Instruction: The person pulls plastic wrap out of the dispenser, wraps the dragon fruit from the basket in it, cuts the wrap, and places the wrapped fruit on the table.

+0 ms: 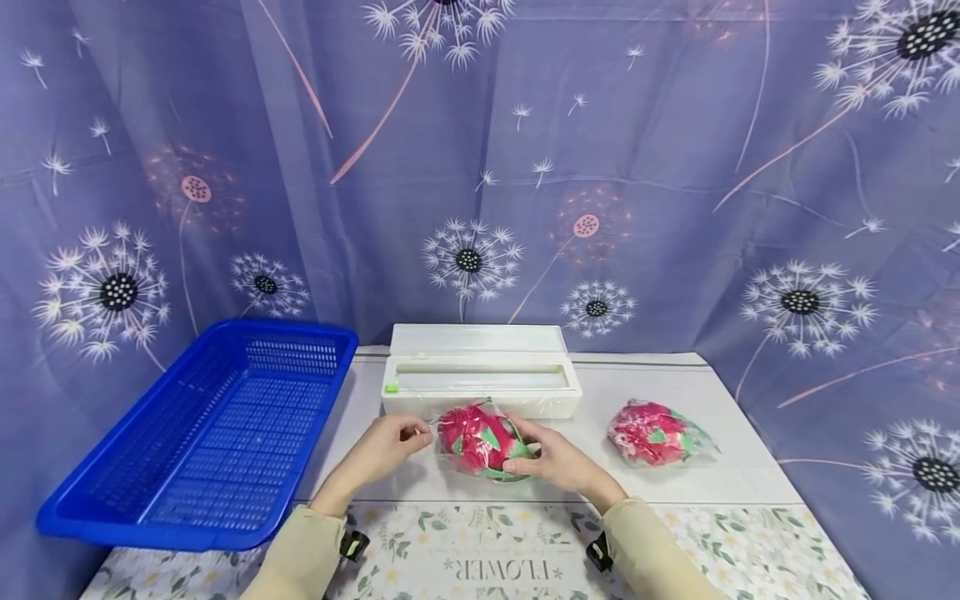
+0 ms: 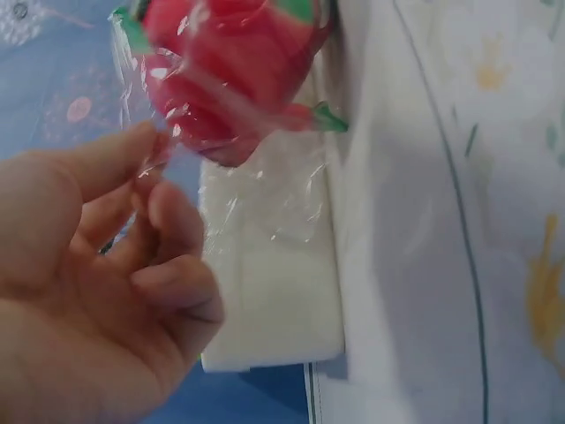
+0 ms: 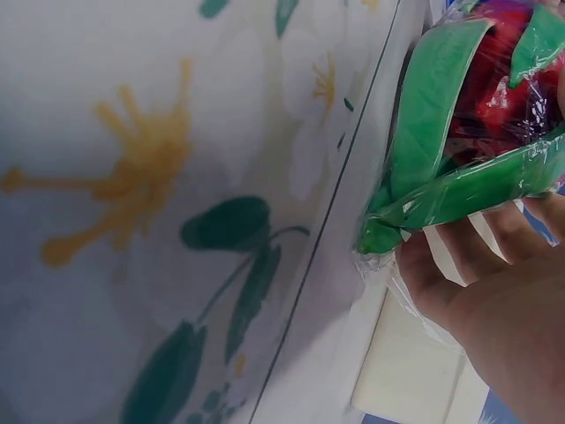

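A red dragon fruit with green tips (image 1: 474, 435), covered in clear plastic wrap, is held up between both hands in front of a white cling film box. My right hand (image 1: 557, 458) grips its right end, fingers round the green leaf tips (image 3: 468, 190). At the fruit's left side my left hand (image 1: 384, 448) pinches an edge of the clear wrap (image 2: 154, 159) between thumb and fingers. Seen from the left wrist, the red fruit (image 2: 234, 71) hangs just beyond those fingertips. A second wrapped dragon fruit (image 1: 652, 435) lies on the table to the right.
The cling film box (image 1: 480, 405) stands behind the hands with its lid raised and a roll inside. A blue plastic basket (image 1: 292, 483) sits at the left. A flowered cloth (image 1: 480, 542) covers the front of the white table. Purple dandelion curtains (image 1: 525, 125) hang behind.
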The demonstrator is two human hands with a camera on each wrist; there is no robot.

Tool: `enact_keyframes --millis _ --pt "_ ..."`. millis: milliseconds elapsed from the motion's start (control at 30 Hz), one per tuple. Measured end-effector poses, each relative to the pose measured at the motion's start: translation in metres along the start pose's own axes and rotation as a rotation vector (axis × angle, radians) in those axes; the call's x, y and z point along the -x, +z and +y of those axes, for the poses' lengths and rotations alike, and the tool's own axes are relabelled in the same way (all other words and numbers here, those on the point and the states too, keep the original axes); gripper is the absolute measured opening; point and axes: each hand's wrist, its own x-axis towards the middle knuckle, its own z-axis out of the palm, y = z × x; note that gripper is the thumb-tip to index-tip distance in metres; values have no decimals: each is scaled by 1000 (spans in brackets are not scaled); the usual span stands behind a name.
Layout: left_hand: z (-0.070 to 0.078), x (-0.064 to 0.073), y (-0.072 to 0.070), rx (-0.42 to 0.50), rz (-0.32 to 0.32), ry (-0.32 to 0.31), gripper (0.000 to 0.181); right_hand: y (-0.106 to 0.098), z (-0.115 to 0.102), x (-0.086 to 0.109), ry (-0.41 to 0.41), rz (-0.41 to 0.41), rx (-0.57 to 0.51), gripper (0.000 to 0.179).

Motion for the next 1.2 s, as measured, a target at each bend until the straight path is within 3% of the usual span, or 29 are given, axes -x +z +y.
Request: enact_keyframes --millis 133,333,567,667,767,1000,1200 --pt "3 -7 9 -21 105 24 7 0 -10 1 -2 2 11 79" --pt "13 -17 24 25 251 93 8 -3 -33 5 -23 -31 -10 78" --pt "23 -21 34 -3 366 149 13 -4 -35 4 -22 -36 4 78" --pt "25 -18 38 -4 354 161 23 -5 -35 4 -22 -40 16 78" --pt "27 -13 41 -13 285 176 34 -7 -35 5 -23 -44 15 78" --pt "26 -12 53 -227 100 266 49 -8 -37 7 -27 -41 11 78" --pt "23 -19 59 -342 26 215 68 -5 -32 5 -11 -35 0 79"
